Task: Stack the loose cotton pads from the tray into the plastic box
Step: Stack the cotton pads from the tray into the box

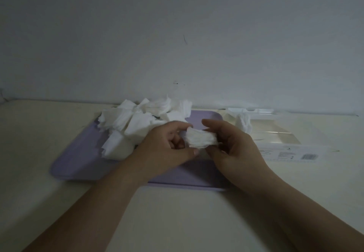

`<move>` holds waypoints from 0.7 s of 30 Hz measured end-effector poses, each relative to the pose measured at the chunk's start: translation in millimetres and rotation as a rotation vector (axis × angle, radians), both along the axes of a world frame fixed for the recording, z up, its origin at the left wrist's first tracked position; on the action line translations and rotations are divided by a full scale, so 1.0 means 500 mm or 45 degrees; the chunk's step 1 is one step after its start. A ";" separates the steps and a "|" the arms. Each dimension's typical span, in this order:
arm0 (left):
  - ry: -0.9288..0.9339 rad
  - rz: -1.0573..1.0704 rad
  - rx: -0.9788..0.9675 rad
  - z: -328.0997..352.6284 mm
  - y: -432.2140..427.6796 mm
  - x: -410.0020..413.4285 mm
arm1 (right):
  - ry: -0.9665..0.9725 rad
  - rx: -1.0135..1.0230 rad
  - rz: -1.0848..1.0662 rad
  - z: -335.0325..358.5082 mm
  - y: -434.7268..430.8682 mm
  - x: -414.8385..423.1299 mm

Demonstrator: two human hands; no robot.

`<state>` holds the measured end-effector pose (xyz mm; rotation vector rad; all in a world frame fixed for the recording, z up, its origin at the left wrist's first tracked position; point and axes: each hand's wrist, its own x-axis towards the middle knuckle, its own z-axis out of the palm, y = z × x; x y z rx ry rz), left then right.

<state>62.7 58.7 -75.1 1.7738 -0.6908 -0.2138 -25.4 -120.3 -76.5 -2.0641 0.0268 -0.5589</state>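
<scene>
Dim view; the clear plastic box (275, 133) beside the flat lilac tray (78, 165) is barely traceable.
Left hand (167, 147) and right hand (234, 145) pinch a wad of white cotton pads (201, 138) between curled fingers, over the tray.

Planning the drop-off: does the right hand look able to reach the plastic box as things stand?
Probably yes. The plastic box lies just beyond the right hand, nothing between them; the left hand also holds the cotton pad.

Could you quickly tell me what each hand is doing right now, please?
Left hand: pinches the cotton pad bundle.
Right hand: grips the same bundle.
</scene>
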 end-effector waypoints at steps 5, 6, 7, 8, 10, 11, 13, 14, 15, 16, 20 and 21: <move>-0.061 0.081 0.121 -0.006 -0.001 0.005 | 0.072 -0.183 -0.058 -0.013 0.004 0.002; -0.061 0.075 0.123 -0.006 -0.002 0.003 | 0.082 -0.229 -0.061 -0.014 0.006 0.002; -0.055 0.056 0.113 -0.005 -0.003 -0.001 | 0.099 -0.274 -0.052 -0.015 0.009 0.000; -0.049 0.041 0.099 -0.004 -0.008 -0.007 | 0.125 -0.312 -0.032 -0.015 0.010 -0.002; -0.072 0.039 0.102 -0.003 -0.014 -0.016 | 0.187 -0.375 0.027 -0.016 0.012 -0.005; -0.092 0.041 0.119 -0.003 -0.014 -0.018 | 0.200 -0.401 0.045 -0.017 0.012 -0.005; -0.135 0.001 0.162 -0.002 -0.015 -0.022 | 0.170 -0.425 0.026 -0.019 0.010 -0.006; -0.142 -0.030 0.162 -0.001 -0.014 -0.022 | 0.137 -0.424 0.001 -0.019 0.010 -0.005; -0.140 -0.029 0.142 -0.001 -0.014 -0.020 | 0.106 -0.416 -0.024 -0.018 0.010 -0.005; -0.154 0.028 0.106 0.002 -0.011 -0.016 | 0.082 -0.403 -0.048 -0.015 0.011 -0.006; -0.724 0.610 0.256 0.028 0.030 0.017 | 0.057 -0.293 -0.082 -0.002 0.017 -0.011; -0.811 0.682 0.393 0.033 0.043 0.026 | 0.060 -0.274 -0.088 0.000 0.018 -0.012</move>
